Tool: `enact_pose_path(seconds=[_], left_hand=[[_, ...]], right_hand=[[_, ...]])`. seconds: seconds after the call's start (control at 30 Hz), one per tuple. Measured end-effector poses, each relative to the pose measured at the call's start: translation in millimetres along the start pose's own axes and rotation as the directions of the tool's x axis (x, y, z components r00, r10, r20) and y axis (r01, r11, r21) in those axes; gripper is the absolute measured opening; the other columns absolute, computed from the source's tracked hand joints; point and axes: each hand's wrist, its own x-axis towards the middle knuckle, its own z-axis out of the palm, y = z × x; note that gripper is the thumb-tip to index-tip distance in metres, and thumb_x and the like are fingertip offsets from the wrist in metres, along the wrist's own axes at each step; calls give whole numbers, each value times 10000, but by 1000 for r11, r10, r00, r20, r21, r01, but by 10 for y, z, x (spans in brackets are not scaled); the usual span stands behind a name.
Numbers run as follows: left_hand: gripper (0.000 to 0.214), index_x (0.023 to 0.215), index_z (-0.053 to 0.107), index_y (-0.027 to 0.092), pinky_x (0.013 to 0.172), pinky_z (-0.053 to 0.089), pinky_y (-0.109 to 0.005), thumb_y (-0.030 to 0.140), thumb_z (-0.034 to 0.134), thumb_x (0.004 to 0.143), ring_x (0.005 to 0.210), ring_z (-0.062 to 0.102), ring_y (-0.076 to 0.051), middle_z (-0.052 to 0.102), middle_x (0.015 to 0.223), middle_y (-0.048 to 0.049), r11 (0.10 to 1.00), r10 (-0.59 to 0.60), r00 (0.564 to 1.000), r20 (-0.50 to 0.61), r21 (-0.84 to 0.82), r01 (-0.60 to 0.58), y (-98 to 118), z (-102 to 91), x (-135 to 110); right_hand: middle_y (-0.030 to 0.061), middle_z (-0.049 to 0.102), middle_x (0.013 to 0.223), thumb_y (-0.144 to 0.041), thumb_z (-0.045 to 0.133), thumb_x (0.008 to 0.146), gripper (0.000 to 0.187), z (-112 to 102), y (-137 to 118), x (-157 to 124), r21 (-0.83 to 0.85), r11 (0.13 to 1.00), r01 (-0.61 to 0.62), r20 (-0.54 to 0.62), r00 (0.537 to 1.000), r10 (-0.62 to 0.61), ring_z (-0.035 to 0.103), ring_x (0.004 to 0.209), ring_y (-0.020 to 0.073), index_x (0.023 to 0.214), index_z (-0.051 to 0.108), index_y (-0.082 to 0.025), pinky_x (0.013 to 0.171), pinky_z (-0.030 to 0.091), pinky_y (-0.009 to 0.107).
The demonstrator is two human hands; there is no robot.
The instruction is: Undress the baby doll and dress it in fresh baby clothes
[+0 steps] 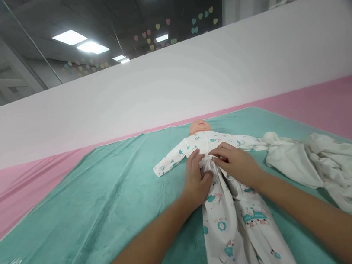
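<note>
1. Near the middle of the green mat (pixel 77 224), a baby doll (pixel 199 126) lies face up, dressed in a printed sleepsuit (pixel 220 226).
2. Left hand (pixel 196 180) lies half-curled on the suit's front, its grip unclear; right hand (pixel 238 165) pinches the suit's edge at the chest.
3. That loose fabric could slip free if the pinch eases.
4. Further right, bunched white cloth (pixel 341 170) touches the doll's sleeve (pixel 246 142) and could drag it if pulled.
</note>
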Motion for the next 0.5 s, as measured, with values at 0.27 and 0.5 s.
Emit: enact_pose_path(seconds=[0.27, 0.5], left_hand=[[452, 1206, 425, 224, 1078, 281, -417, 90, 448, 775, 1330, 256, -202, 283, 1417, -68, 999, 16, 1000, 6, 35, -16, -11, 4, 14], [461, 1242, 490, 290, 1098, 257, -378, 123, 433, 816, 1348, 221, -199, 228, 1447, -17, 996, -35, 997, 63, 78, 30, 36, -36, -6]], right_hand=[[-14, 573, 812, -230, 433, 844, 172, -7, 7, 3, 46, 999, 11, -15, 1000, -10, 497, 627, 110, 848, 604, -246, 598, 361, 252], [-33, 536, 669, -254, 470, 780, 78, -1, 36, -21, 203, 972, -121, -26, 991, 129, 477, 583, 118, 750, 533, -219, 558, 364, 244]])
